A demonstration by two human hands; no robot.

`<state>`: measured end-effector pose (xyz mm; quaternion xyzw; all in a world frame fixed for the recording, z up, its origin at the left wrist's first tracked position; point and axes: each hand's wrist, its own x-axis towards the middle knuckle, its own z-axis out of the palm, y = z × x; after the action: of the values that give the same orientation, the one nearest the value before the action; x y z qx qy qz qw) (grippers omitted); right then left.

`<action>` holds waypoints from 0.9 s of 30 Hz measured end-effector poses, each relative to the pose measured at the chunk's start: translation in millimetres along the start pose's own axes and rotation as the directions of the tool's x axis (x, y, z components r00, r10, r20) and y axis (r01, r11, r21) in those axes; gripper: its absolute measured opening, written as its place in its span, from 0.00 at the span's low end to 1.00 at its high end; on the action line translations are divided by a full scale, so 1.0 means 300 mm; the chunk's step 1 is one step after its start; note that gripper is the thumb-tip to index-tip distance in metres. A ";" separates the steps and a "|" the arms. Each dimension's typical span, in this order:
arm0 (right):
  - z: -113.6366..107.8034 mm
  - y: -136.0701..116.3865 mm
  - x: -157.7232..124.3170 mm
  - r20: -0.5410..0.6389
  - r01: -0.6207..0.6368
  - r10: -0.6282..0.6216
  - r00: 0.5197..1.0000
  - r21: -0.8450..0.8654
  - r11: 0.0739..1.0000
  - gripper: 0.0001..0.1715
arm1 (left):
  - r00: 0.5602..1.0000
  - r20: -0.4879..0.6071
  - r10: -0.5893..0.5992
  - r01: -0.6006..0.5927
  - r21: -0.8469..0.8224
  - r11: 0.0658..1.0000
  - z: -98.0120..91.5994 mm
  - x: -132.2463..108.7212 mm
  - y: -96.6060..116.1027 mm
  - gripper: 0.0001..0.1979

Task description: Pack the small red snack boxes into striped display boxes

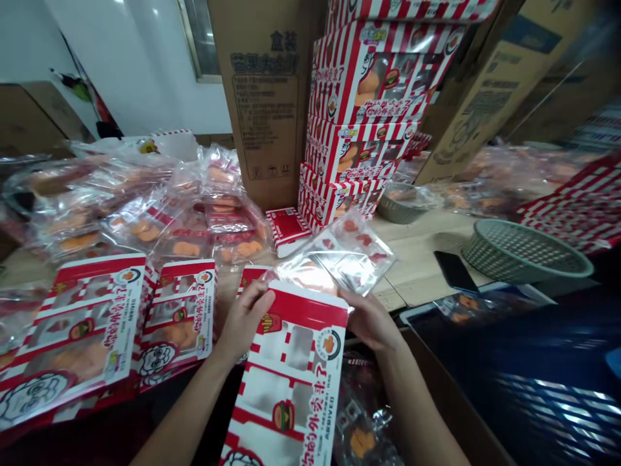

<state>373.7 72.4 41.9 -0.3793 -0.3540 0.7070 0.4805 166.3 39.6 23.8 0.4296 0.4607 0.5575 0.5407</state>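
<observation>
A red-and-white striped carton (291,375) with clear windows lies lengthwise in front of me, its far end open. My left hand (245,320) grips its left top corner, fingers curled over the edge. My right hand (371,320) holds its right top corner and touches a clear plastic tray of orange and red toy food (339,255) that sticks out of the open end. The tray lies tilted over the table, partly inside the carton.
Filled cartons (72,330) lie at the left; more stand stacked (369,97) at the back. Bagged trays (160,207) are heaped at the left, brown boxes (266,90) behind. A green basket (524,252) and a black phone (455,270) sit at the right.
</observation>
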 end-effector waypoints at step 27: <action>-0.188 -0.090 0.086 0.161 0.386 -0.362 0.918 -0.566 0.728 0.18 | 0.952 0.221 -0.213 0.184 0.144 0.972 -0.053 -0.104 -0.133 0.13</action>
<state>427.9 112.3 34.3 -0.4158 -0.6331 0.4585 0.4648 160.5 7.2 -18.1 0.4760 0.4678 0.4162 0.6175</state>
